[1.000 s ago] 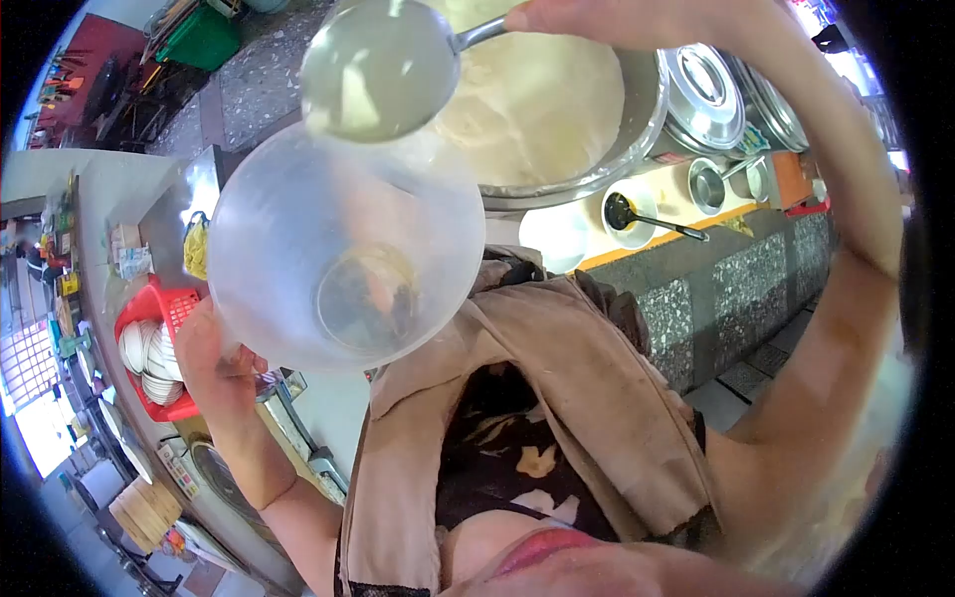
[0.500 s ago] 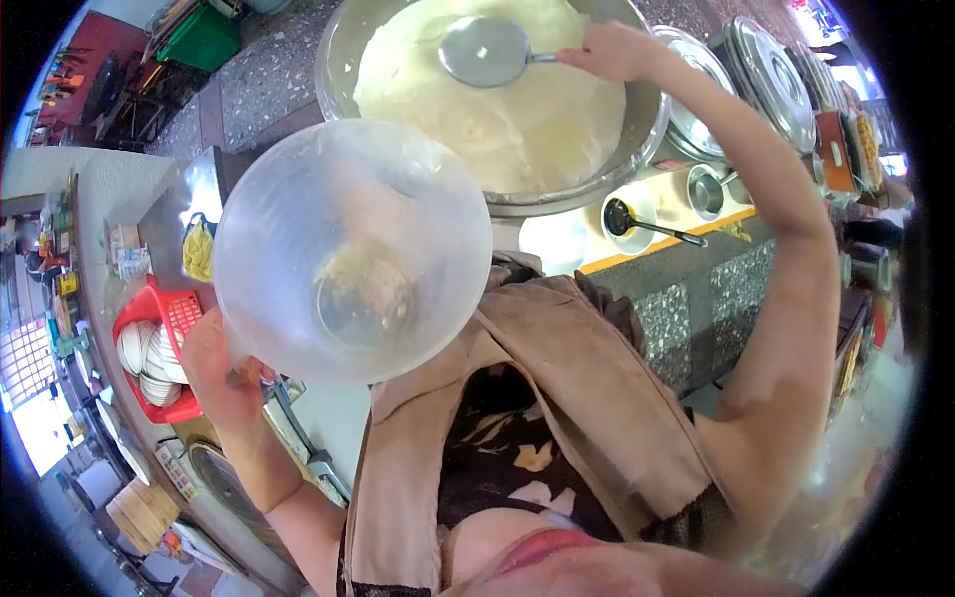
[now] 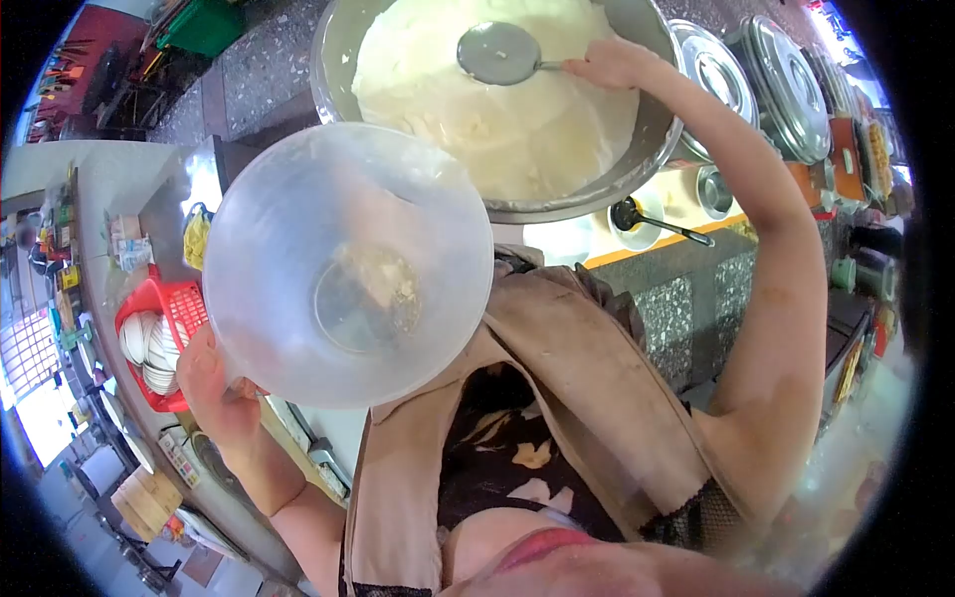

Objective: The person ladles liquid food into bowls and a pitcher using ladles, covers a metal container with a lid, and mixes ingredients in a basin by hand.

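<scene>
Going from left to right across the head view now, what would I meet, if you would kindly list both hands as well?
Red basket, left hand, translucent plastic bowl, round scoop, right hand, metal lids.

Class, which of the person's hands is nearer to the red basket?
Left. The left hand, at the rim of the translucent bowl, appears beside the red basket; the right hand holds a ladle over the large pot, farther away.
</scene>
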Demonstrator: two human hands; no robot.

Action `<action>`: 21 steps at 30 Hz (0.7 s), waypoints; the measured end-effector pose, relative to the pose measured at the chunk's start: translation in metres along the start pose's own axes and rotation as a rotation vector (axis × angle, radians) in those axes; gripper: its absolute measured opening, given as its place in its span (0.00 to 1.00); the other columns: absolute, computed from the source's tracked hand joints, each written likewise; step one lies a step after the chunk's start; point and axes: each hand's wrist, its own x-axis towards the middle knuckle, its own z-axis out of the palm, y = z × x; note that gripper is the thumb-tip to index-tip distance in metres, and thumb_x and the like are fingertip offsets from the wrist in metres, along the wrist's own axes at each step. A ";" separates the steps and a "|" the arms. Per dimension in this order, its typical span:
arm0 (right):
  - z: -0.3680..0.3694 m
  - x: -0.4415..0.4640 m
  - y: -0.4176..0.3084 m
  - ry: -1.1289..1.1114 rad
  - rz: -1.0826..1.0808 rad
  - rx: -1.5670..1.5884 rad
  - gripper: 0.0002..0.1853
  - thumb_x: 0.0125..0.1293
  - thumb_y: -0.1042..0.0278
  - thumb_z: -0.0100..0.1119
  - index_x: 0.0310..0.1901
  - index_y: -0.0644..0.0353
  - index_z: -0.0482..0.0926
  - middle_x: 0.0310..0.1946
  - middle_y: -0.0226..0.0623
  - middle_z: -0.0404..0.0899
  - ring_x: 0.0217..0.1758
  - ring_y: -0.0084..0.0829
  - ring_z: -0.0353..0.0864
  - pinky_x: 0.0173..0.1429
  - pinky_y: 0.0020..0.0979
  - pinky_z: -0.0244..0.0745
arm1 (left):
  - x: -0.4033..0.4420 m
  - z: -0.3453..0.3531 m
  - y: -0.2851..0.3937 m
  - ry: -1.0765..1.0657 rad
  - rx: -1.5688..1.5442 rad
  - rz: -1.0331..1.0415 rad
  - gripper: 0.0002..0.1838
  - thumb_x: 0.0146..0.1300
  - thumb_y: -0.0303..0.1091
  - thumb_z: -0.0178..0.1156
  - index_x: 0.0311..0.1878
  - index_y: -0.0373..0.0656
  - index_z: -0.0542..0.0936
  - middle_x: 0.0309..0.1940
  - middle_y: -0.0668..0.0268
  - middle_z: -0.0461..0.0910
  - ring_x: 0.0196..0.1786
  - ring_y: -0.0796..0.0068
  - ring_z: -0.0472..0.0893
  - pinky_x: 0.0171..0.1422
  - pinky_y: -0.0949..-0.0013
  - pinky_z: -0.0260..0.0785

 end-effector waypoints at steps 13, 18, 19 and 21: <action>-0.005 0.009 0.030 0.004 -0.203 -0.073 0.32 0.59 0.38 0.42 0.33 0.66 0.80 0.32 0.52 0.78 0.39 0.47 0.77 0.44 0.40 0.71 | 0.002 0.007 0.006 -0.034 0.071 0.067 0.26 0.57 0.50 0.46 0.34 0.30 0.73 0.20 0.68 0.72 0.16 0.87 0.64 0.16 0.83 0.46; -0.024 -0.005 0.023 -0.081 -0.247 -0.167 0.31 0.58 0.37 0.43 0.37 0.61 0.80 0.36 0.49 0.78 0.43 0.47 0.76 0.49 0.39 0.69 | -0.001 0.002 0.006 0.010 0.122 0.055 0.27 0.56 0.51 0.48 0.35 0.30 0.73 0.20 0.68 0.72 0.16 0.87 0.65 0.16 0.84 0.46; -0.024 -0.005 0.024 -0.078 -0.288 -0.219 0.30 0.58 0.37 0.43 0.38 0.59 0.80 0.36 0.48 0.79 0.43 0.46 0.76 0.48 0.39 0.69 | -0.001 0.000 0.006 0.020 0.147 0.062 0.27 0.56 0.51 0.49 0.36 0.29 0.73 0.21 0.67 0.73 0.18 0.86 0.67 0.17 0.84 0.48; -0.022 -0.004 0.029 -0.020 -0.380 -0.165 0.29 0.57 0.37 0.44 0.38 0.57 0.80 0.36 0.47 0.79 0.43 0.45 0.76 0.48 0.39 0.70 | -0.002 0.002 0.005 0.030 0.171 0.065 0.28 0.55 0.52 0.49 0.37 0.28 0.73 0.22 0.66 0.73 0.19 0.85 0.68 0.18 0.84 0.51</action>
